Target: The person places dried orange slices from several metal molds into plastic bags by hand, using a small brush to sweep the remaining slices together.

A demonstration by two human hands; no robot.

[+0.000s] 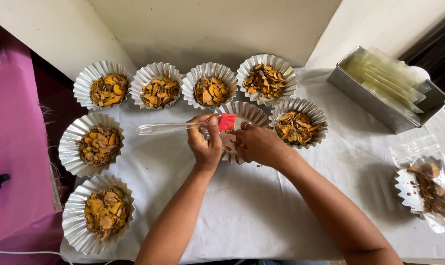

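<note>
Both forearms reach in: left hand [205, 145] grips a brush [183, 126]; right hand [259, 145] seemingly clasps a foil cup [247, 114].

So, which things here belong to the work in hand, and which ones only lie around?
In use:
- left hand holding the red brush
- right hand on the nearly empty fluted tray

Lying about:
- seven filled fluted trays, e.g.
- metal tin with clear bags
- filled clear bag
- white tablecloth
</note>
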